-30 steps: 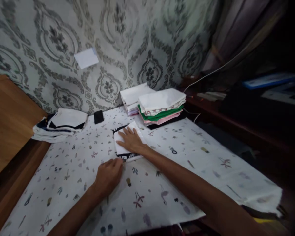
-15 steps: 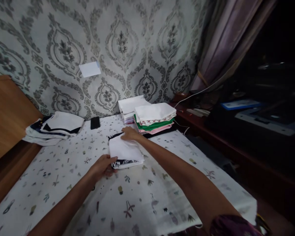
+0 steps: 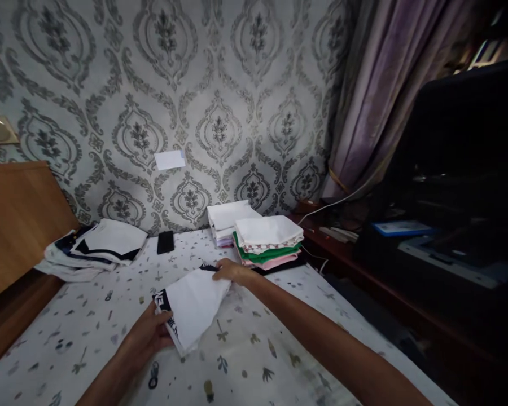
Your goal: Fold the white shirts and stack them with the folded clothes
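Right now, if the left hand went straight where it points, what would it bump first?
The folded white cloth, whose edge the left hand holds; beyond that, perhaps the right hand, though depth is unclear.

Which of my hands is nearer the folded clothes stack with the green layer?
Right. Your right hand is by the near left corner of the clothes stack; your left hand is closer to you, farther left.

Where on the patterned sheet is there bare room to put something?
Bare sheet lies between the left clothes pile and the left hand, and between the phone and the white stack. It is crowded around the right hand, holding the white cloth near the coloured stack.
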`<state>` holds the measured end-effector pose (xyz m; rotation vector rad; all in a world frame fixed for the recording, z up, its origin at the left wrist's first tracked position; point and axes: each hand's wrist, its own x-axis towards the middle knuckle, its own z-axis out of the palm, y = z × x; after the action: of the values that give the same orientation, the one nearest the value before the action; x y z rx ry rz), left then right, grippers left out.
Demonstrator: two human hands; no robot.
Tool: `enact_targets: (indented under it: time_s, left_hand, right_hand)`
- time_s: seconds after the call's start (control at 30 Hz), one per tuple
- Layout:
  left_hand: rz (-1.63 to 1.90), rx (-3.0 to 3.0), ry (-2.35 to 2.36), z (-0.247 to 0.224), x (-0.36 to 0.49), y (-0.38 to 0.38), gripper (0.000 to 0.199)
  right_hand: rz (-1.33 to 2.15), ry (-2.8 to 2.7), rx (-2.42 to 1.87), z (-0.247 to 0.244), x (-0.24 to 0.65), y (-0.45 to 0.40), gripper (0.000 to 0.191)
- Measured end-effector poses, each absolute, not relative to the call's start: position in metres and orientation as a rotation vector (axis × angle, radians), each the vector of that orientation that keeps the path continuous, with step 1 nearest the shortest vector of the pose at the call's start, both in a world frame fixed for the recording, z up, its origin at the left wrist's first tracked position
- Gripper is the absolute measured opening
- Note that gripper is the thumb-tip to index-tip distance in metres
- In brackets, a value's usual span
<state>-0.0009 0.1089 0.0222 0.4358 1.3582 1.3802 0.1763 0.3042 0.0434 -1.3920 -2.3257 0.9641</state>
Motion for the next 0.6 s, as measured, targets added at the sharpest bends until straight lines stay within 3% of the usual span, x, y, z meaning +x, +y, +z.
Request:
enact_targets:
  time_s: [0.1, 0.23, 0.43, 0.6]
  left_hand:
    - [1.384, 0.531, 1.375, 0.025, -0.004, 0.117, 0.056]
    - [1.443, 0.659, 1.423, 0.063, -0.013, 0.168, 0.049]
    - [1.588, 0.924, 1.409, 0.128, -0.011, 0.322, 0.036]
    - [1.614, 0.943, 1.492, 0.125, 0.001, 0.448, 0.037]
  right_hand:
    - [1.017, -2.241, -1.356, 0.058, 0.178, 0.305, 0.021]
    - [0.992, -2.110, -1.240, 0.101, 0.192, 0.338, 0.025]
    - [0.822, -1.901, -1.249, 0.162, 0.221, 0.442, 0.034]
    - [0.645, -1.789, -1.396, 0.160, 0.230, 0.528, 0.035]
